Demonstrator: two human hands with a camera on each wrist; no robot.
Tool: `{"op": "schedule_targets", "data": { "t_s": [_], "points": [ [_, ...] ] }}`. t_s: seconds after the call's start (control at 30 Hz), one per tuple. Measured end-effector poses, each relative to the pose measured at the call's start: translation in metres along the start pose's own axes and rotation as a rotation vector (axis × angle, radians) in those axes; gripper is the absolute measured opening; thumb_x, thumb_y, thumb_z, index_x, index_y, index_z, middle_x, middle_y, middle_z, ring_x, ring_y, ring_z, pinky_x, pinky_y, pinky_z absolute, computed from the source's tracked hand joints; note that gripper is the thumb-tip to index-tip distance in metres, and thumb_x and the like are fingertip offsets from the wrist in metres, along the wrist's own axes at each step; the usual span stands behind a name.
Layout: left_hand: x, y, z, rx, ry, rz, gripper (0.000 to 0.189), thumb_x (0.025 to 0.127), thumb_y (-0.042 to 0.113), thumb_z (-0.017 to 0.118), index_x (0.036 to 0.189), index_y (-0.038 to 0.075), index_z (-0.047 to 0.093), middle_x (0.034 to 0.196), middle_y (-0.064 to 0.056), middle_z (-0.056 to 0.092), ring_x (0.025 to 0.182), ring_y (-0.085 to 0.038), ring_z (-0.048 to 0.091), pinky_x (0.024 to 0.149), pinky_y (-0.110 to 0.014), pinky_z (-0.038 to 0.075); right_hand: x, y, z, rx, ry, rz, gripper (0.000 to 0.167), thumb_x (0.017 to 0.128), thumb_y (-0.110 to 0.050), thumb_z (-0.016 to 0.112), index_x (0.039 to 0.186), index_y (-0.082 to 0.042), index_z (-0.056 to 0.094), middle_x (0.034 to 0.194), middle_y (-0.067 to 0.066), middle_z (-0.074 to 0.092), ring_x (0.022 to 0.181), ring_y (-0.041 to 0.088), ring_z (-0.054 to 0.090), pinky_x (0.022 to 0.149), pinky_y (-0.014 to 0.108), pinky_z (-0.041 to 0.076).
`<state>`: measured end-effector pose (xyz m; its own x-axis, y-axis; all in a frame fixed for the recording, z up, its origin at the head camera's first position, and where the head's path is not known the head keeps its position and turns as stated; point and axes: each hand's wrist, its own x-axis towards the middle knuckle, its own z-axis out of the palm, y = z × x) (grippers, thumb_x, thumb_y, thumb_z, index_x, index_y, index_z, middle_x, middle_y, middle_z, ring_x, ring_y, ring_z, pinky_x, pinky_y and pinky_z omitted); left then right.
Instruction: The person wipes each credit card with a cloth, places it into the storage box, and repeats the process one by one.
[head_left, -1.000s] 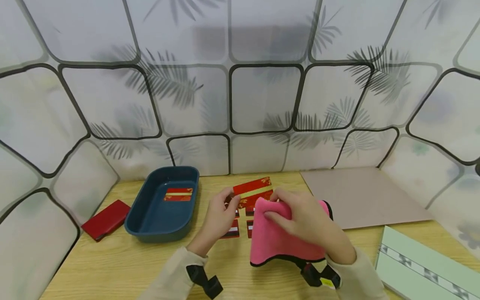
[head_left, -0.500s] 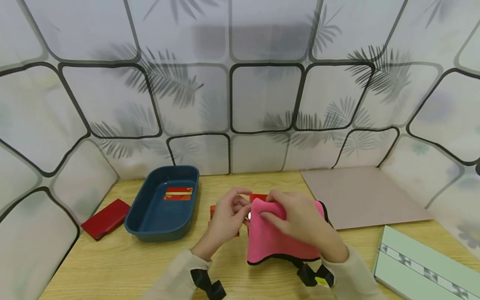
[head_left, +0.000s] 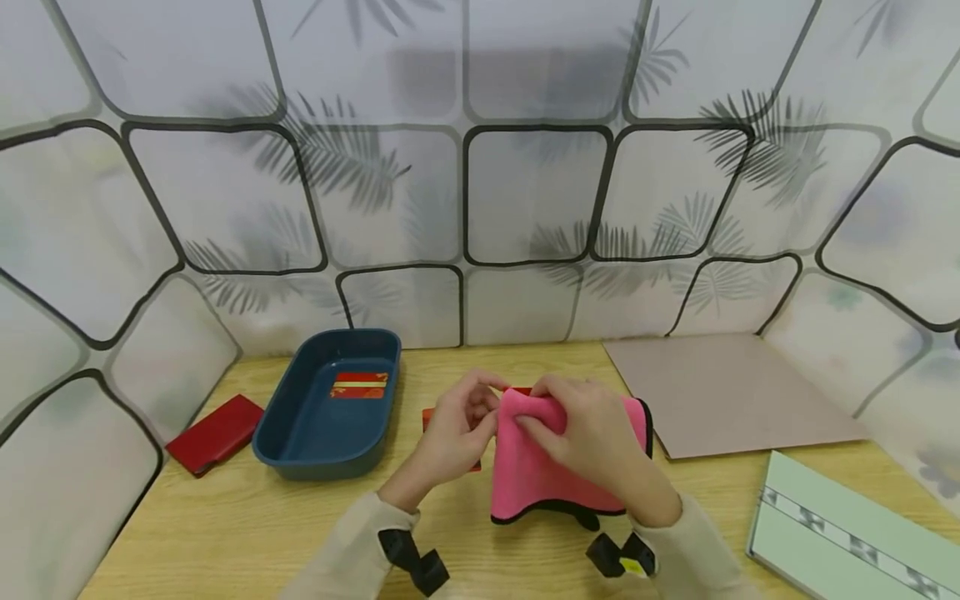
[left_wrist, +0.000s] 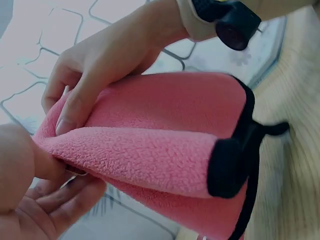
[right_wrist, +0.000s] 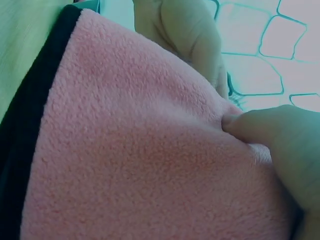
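My right hand (head_left: 596, 425) pinches a pink fleecy cloth (head_left: 555, 475) with black edging, which hangs in folds below the fingers. Close against its left corner, my left hand (head_left: 453, 429) has its thumb and fingers bent around the thin edge of a card (left_wrist: 76, 171), mostly hidden in the fold in the left wrist view. A strip of red (head_left: 522, 390) shows above the cloth between the hands. Another red card (head_left: 427, 418) peeks out on the table behind the left hand. In the right wrist view, the thumb (right_wrist: 250, 125) presses into the cloth.
A dark blue tray (head_left: 270, 454) stands at the left with a red and gold card (head_left: 358, 385) inside. Left of it lies a dark red wallet-like case (head_left: 216, 433). At the right are a greyish-pink board (head_left: 735, 396) and a pale green box (head_left: 847, 525).
The left hand has brought the red and gold card down and right against the cloth, which now covers most of it. The right hand and cloth have shifted slightly left.
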<state>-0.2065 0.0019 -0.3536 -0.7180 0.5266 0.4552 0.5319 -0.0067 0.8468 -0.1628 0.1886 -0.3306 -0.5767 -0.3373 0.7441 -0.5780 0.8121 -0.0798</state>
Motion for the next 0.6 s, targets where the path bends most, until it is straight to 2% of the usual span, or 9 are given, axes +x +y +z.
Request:
{"op": "schedule_targets", "data": {
  "t_s": [0.1, 0.23, 0.37, 0.6],
  "points": [
    [-0.001, 0.0, -0.002, 0.025, 0.005, -0.002, 0.025, 0.094, -0.007, 0.049, 0.116, 0.002, 0.052, 0.081, -0.015, 0.059, 0.059, -0.009, 0.053, 0.052, -0.02, 0.045, 0.001, -0.003, 0.003, -0.012, 0.018, 0.037, 0.033, 0.067, -0.024, 0.087, 0.082, -0.012, 0.06, 0.06, -0.006, 0.056, 0.052, 0.0, 0.037, 0.054, 0.022, 0.034],
    [0.001, 0.001, 0.002, 0.022, 0.003, -0.015, 0.025, 0.094, -0.007, 0.047, 0.116, 0.003, 0.052, 0.08, -0.015, 0.057, 0.06, -0.012, 0.054, 0.054, -0.02, 0.046, -0.001, 0.0, 0.001, -0.031, 0.02, 0.06, 0.035, 0.067, -0.024, 0.088, 0.082, -0.012, 0.058, 0.057, -0.007, 0.051, 0.051, 0.0, 0.034, 0.053, 0.021, 0.033],
    [0.0, 0.001, 0.002, 0.002, -0.001, -0.02, 0.023, 0.094, -0.005, 0.05, 0.116, 0.003, 0.052, 0.08, -0.017, 0.058, 0.062, -0.018, 0.059, 0.058, -0.022, 0.052, -0.003, 0.005, 0.0, -0.015, 0.006, 0.081, 0.035, 0.067, -0.024, 0.087, 0.082, -0.013, 0.058, 0.056, -0.008, 0.049, 0.051, 0.001, 0.035, 0.049, 0.018, 0.031],
    [-0.002, 0.002, -0.008, -0.001, 0.071, -0.029, 0.025, 0.093, -0.003, 0.056, 0.117, 0.002, 0.053, 0.083, -0.018, 0.059, 0.062, -0.009, 0.052, 0.057, -0.021, 0.047, 0.001, 0.013, -0.003, -0.004, 0.024, 0.113, 0.031, 0.068, -0.019, 0.087, 0.083, -0.011, 0.061, 0.056, -0.007, 0.047, 0.052, 0.002, 0.035, 0.046, 0.018, 0.03]
  ]
}}
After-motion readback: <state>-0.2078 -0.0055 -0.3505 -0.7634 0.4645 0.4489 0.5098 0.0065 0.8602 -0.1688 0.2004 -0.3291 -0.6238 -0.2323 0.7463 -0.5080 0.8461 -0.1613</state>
